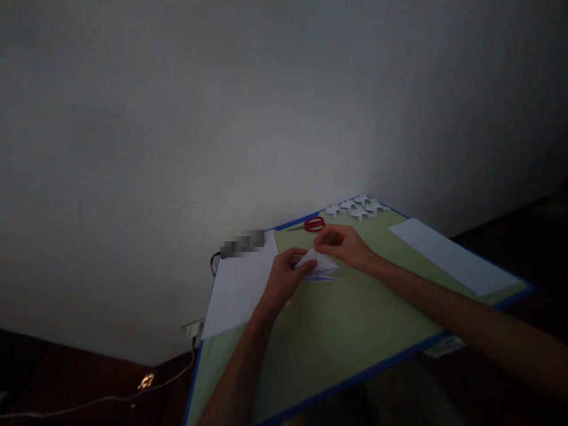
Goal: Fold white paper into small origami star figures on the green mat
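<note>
A white sheet of paper (323,266), folded into layers with pointed ends, is held just over the green table top. My left hand (286,275) grips its left side, the thumb lying across the front. At the paper's upper tip, the thumb and fingers of my right hand (344,244) are pinched together. Just beyond my right hand lie scissors (315,224) with red handles, their blades pointing left. Several folded white paper stars (360,213) sit in a group at the table's far corner.
The green table (346,337) has a blue edge and stands against a grey wall (284,106). A white paper sheet (237,290) lies along the left side, another white sheet (452,257) along the right. Behind the left sheet is a blurred-out object (243,244). A cable (110,398) runs along the floor.
</note>
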